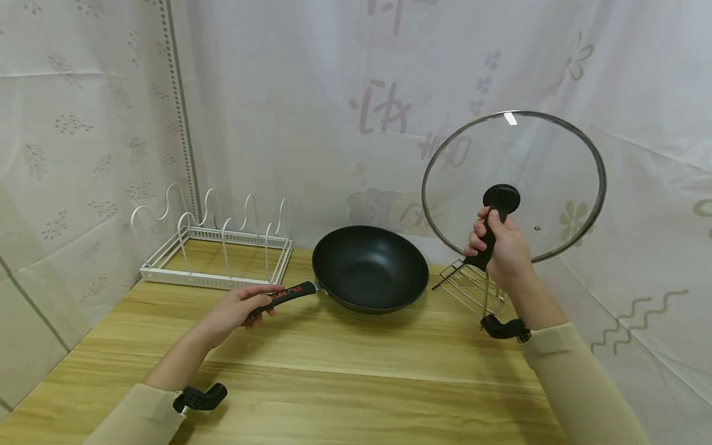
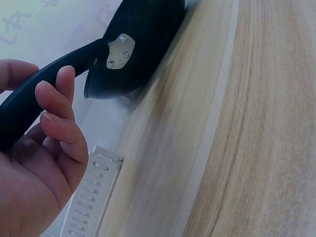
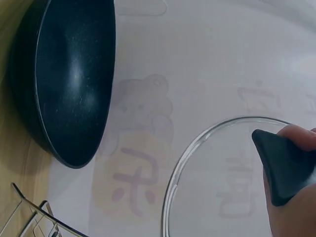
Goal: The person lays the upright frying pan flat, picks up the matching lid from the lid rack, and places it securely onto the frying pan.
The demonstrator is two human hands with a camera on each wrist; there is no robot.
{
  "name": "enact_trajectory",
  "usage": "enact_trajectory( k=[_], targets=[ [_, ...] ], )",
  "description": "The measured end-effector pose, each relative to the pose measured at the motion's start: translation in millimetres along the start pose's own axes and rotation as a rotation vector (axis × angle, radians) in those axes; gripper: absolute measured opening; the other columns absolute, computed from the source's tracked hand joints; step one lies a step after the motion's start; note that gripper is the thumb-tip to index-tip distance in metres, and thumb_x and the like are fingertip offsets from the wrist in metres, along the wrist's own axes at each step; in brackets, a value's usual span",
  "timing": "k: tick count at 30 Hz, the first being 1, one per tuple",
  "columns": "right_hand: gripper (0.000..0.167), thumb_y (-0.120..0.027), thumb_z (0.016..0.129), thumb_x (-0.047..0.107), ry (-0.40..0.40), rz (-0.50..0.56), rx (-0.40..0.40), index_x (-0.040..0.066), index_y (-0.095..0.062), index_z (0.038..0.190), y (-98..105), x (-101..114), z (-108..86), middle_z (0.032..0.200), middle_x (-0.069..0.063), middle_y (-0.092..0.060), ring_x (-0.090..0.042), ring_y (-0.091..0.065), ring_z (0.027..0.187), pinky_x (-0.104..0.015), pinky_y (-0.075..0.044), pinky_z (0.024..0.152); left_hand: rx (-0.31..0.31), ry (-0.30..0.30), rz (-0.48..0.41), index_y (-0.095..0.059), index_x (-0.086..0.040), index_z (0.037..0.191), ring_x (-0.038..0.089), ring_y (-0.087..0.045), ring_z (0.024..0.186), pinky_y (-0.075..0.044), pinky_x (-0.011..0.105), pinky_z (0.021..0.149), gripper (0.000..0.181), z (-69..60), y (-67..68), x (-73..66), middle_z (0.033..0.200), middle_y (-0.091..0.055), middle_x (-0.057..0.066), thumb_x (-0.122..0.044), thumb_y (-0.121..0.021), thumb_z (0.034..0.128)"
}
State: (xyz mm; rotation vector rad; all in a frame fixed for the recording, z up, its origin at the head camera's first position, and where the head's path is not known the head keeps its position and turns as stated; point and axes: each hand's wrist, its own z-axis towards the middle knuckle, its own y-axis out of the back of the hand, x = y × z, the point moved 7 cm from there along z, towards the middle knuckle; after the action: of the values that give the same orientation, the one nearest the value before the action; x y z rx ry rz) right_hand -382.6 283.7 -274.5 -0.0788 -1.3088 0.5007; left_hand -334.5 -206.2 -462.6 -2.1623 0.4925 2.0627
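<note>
A black wok [image 1: 369,269] sits on the wooden table, its inside bare and dark. My left hand [image 1: 236,312] holds the wok's black handle [image 1: 289,292], which carries red lettering; in the left wrist view the fingers [image 2: 59,103] curl under that handle. Raised at the right is a round glass lid [image 1: 556,161] with a metal rim, tilted nearly upright. My right hand [image 1: 503,247] grips the lid's black upright handle [image 1: 489,238], thumb toward me. In the right wrist view the lid's rim [image 3: 170,197] is apart from the wok.
A white rack with wavy dividers [image 1: 217,283] stands at the back left of the table [image 1: 334,383]. Behind the right hand is a small metal wire rack [image 1: 464,287], partly hidden. Printed curtains [image 1: 289,93] hang close behind the table.
</note>
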Motion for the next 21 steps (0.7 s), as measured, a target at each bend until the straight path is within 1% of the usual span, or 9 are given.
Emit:
enact_trajectory(
  k=[3,7,14,21],
  targets=[
    [0.025,-0.041,0.116,0.041,-0.031,0.008,0.009,0.017,-0.049,0.118,-4,-3,0.3,0.085,0.003,-0.046,-0.018,-0.026,0.067,-0.038,-0.021,0.07,0.001,0.0,0.001,-0.055,-0.001,0.159,0.01,-0.049,0.065,-0.042,0.026,0.061,0.051,0.1,0.1,0.2,0.097,-0.073,0.006,-0.022,-0.06,0.1129],
    [0.024,-0.04,0.117,0.041,-0.068,0.015,0.014,0.018,-0.048,0.117,-8,-9,1.2,0.083,0.003,-0.046,-0.016,-0.026,0.064,-0.036,-0.02,0.068,0.005,-0.001,0.002,-0.055,-0.001,0.159,0.01,-0.049,0.065,-0.042,0.026,0.061,0.051,0.4,0.3,0.9,0.098,-0.073,0.006,-0.022,-0.06,0.1131],
    [0.023,-0.038,0.119,0.038,-0.109,-0.014,0.012,0.017,-0.047,0.117,-15,-21,1.6,0.081,0.004,-0.046,-0.015,-0.028,0.061,-0.034,-0.021,0.066,0.012,-0.002,0.0,-0.054,-0.001,0.16,0.009,-0.048,0.065,-0.041,0.026,0.061,0.052,1.1,0.5,1.5,0.097,-0.073,0.004,-0.023,-0.06,0.1133],
    [0.022,-0.038,0.12,0.037,-0.155,-0.01,0.03,0.016,-0.046,0.117,-26,-30,0.9,0.079,0.005,-0.046,-0.013,-0.031,0.058,-0.029,-0.026,0.06,0.008,-0.002,0.0,-0.055,-0.002,0.159,0.009,-0.048,0.064,-0.04,0.027,0.061,0.051,0.0,0.2,0.3,0.097,-0.073,0.004,-0.023,-0.06,0.1132]
  ],
)
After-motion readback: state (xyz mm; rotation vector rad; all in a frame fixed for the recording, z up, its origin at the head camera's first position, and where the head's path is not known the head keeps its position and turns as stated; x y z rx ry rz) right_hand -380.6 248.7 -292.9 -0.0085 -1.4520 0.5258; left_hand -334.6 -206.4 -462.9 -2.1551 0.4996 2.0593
